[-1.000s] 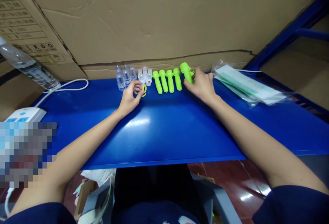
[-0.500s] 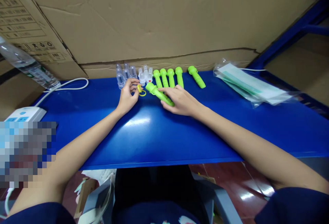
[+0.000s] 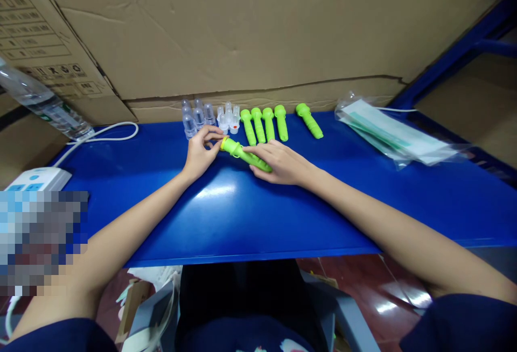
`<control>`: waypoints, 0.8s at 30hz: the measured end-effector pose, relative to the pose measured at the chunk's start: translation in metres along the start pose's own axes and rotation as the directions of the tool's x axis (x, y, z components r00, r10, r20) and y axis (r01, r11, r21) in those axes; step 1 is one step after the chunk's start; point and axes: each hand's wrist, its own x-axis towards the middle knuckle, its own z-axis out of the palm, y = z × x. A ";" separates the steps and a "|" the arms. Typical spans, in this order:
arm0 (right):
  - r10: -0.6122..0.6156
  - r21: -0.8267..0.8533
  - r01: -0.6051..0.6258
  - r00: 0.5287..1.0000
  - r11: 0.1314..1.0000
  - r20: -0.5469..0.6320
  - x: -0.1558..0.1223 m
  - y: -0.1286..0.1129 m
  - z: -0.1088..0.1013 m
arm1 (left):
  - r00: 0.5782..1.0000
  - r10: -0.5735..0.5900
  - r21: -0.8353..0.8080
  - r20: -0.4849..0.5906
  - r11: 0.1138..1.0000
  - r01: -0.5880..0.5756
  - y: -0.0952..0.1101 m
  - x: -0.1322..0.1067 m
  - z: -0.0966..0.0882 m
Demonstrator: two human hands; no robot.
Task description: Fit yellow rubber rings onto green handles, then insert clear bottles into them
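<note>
**Yellow ring (image 3: 223, 144) might seat crooked**

Left grip (image 3: 201, 150) pinches it at the green torch's (image 3: 237, 150) head, right grip (image 3: 284, 163) closed round the handle, over the bench (image 3: 226, 223). Uneven pressure could skew it, imo. Leaning bottle (image 3: 45, 101) seems to have clear liquid; plastic bag (image 3: 388, 130) holds white-and-green stuff.

Bright lime green on the tube (image 3: 238, 150) you're gripping, yellow on the ring (image 3: 223, 143) at its tip! Behind that tube, your row of tubes (image 3: 258, 123) matches its lime; beneath it, your table (image 3: 307, 212) gleams plain blue; far left of it, your power strip (image 3: 44, 178) shows white with pale-blue patches!
</note>
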 end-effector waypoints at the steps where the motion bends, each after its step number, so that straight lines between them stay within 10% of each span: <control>1: -0.006 -0.003 0.006 1.000 1.000 -0.006 0.000 0.000 0.000 | 1.000 0.015 0.023 -0.001 1.000 -0.015 0.000 0.000 0.000; 24: 0.249 0.088 -0.248 0.968 0.965 -0.007 -0.002 -0.006 0.006 | 0.993 0.028 -0.146 0.117 0.989 -0.011 0.000 -0.006 0.011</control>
